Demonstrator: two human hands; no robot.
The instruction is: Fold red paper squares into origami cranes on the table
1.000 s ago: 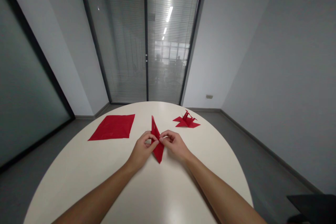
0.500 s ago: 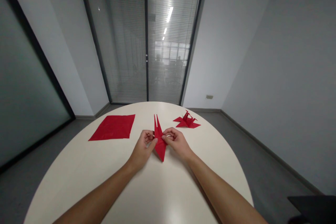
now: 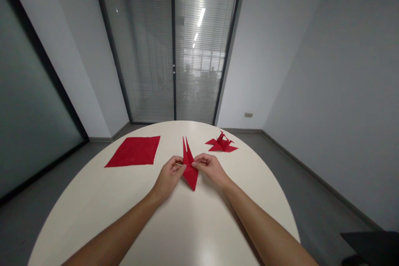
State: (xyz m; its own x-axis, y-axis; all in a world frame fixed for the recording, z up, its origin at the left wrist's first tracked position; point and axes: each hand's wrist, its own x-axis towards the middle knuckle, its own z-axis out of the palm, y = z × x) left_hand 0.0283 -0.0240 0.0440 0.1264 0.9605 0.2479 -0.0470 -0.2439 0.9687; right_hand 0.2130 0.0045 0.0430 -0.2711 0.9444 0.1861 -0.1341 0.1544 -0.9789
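Observation:
Between my hands is a partly folded red origami paper (image 3: 190,173), long and kite-shaped. Two narrow points stick out at its far end, and a broad point faces me. My left hand (image 3: 170,173) pinches its left edge between thumb and fingers. On the right edge, the thumb and fingers of my right hand (image 3: 211,168) are closed on the paper near its middle. Fingertips behind the paper are partly hidden.
A flat red paper sheet (image 3: 134,151) lies at the left on the round cream table (image 3: 174,232). Folded red paper cranes (image 3: 222,143) stand close together at the back right. A dark object (image 3: 370,246) is at the lower right, beyond the table edge.
The near point of the folded paper has lifted or shifted slightly, and my left fingers have moved a little along its edge. Both hands keep their hold.

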